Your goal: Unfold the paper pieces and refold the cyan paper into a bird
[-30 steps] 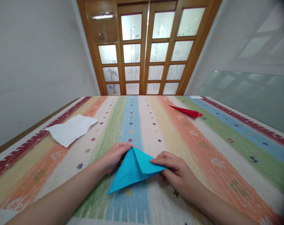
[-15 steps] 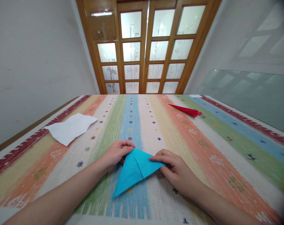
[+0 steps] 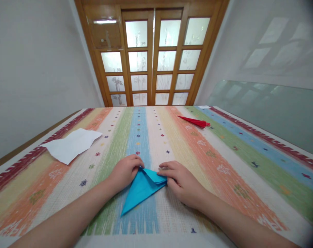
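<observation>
A folded sheet of blue paper (image 3: 138,193), roughly triangular, lies between my hands on the striped tablecloth. My left hand (image 3: 125,172) pinches its top corner between thumb and fingers. At the right corner, my right hand (image 3: 177,181) grips the paper, and the flap there is bent over toward the middle. One long point of the paper reaches down toward the table's near edge. The fingertips of both hands are partly hidden by the paper and by the hands themselves.
A creased white sheet of paper (image 3: 71,146) lies on the left of the tablecloth (image 3: 115,144). Farther back on the right is a folded red paper piece (image 3: 195,121). Wooden doors with frosted panes (image 3: 152,58) stand beyond the table, and a glass panel (image 3: 270,106) is at the right.
My right hand has moved left, bringing the blue paper's right corner inward and folding the flap over. My left hand stays at the top corner. The whole view has shifted slightly.
</observation>
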Tool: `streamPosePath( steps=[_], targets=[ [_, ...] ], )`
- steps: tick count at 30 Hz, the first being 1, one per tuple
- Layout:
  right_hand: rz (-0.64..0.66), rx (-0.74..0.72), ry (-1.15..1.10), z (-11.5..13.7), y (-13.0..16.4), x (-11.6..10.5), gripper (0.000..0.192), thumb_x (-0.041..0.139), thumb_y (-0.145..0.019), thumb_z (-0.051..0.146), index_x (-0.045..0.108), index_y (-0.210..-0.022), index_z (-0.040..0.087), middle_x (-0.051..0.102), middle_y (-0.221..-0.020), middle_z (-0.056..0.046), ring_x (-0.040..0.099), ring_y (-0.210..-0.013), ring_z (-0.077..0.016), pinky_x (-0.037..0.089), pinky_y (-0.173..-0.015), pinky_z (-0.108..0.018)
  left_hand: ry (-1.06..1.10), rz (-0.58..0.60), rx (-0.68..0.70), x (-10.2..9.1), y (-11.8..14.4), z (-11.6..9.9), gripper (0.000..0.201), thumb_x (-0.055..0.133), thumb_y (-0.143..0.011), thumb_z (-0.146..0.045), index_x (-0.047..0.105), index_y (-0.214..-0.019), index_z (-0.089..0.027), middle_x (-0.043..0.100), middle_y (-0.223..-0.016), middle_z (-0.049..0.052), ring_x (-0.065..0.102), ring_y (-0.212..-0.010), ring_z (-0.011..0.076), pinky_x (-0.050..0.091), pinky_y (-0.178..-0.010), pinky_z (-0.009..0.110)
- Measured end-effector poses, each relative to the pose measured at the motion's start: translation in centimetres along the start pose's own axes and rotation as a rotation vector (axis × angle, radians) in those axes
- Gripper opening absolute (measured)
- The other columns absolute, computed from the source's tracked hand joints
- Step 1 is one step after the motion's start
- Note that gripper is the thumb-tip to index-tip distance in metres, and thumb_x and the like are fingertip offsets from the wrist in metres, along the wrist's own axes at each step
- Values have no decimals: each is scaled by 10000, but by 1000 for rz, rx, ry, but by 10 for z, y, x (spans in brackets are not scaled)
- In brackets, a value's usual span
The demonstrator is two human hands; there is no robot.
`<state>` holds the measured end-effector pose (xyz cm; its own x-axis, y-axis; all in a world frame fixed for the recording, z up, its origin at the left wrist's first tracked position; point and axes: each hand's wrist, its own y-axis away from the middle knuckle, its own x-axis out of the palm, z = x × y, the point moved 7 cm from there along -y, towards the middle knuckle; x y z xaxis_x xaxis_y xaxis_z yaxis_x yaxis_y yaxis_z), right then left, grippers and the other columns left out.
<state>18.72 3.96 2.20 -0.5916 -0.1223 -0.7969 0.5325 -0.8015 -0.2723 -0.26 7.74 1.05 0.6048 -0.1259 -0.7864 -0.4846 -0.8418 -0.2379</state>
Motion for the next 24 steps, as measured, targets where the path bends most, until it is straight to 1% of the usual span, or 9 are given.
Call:
streamPosePath(
  steps=[2,5,8,10,12,15,19,22,24],
  targets=[
    [15,-18,44,9,0,1,286,513,-953,235,768,-1079,262,675,-1213,-105,589,-1130,-287,439,-973,-485,-44,21,24,3,0,-1,313,507,-816,-46,747,-869,-238,682,-1066,50,622,-1026,231,455,-937,356],
    [35,-51,98,20,1,4,231,565,-964,352,768,-1002,248,686,-1155,-106,595,-1082,-292,430,-950,-487,-51,8,41,4,-1,-1,285,513,-822,-61,742,-823,-230,684,-1036,51,616,-1038,233,451,-970,371],
    [33,-90,113,27,2,8,190,642,-918,353,730,-1035,231,686,-1135,-103,596,-1064,-290,425,-949,-479,-37,-116,-4,-4,-3,4,278,497,-819,-55,725,-839,-212,680,-1056,65,600,-1086,238,437,-1019,401],
    [41,-126,110,30,2,12,202,652,-908,322,705,-1078,225,677,-1171,-102,587,-1095,-288,421,-966,-473,-64,-211,-48,-10,-4,10,269,493,-829,-66,719,-883,-200,671,-1113,81,578,-1134,250,420,-1047,434],
    [45,-158,109,32,3,15,245,637,-913,292,686,-1143,227,662,-1230,-106,570,-1152,-290,408,-1000,-476,-100,-254,-76,-11,-5,14,248,503,-870,-112,717,-969,-191,663,-1162,97,555,-1181,263,402,-1071,461],
    [38,-186,123,34,4,17,305,609,-927,274,671,-1223,243,647,-1293,-108,549,-1218,-297,389,-1036,-490,-154,-242,-93,-5,-6,19,261,510,-912,-158,698,-1093,-176,650,-1223,121,526,-1242,276,381,-1101,477],
    [57,-229,194,36,2,18,297,599,-940,291,690,-1221,253,666,-1285,-100,556,-1230,-300,393,-1041,-494,-232,-196,-21,6,-6,20,335,460,-892,-73,695,-1105,-182,610,-1312,118,518,-1260,254,373,-1121,457],
    [92,-266,254,31,-3,20,314,616,-937,337,694,-1228,247,666,-1290,-107,580,-1203,-303,418,-1029,-478,-228,-207,-25,9,-6,27,354,458,-882,-61,688,-1122,-184,632,-1279,113,545,-1233,244,385,-1117,441],
    [84,-268,272,23,-9,20,311,614,-937,349,701,-1214,237,672,-1276,-113,597,-1180,-304,435,-1017,-465,-224,-231,-48,8,-6,34,342,445,-903,-80,672,-1145,-164,639,-1264,125,546,-1238,244,389,-1118,434]
  ],
)
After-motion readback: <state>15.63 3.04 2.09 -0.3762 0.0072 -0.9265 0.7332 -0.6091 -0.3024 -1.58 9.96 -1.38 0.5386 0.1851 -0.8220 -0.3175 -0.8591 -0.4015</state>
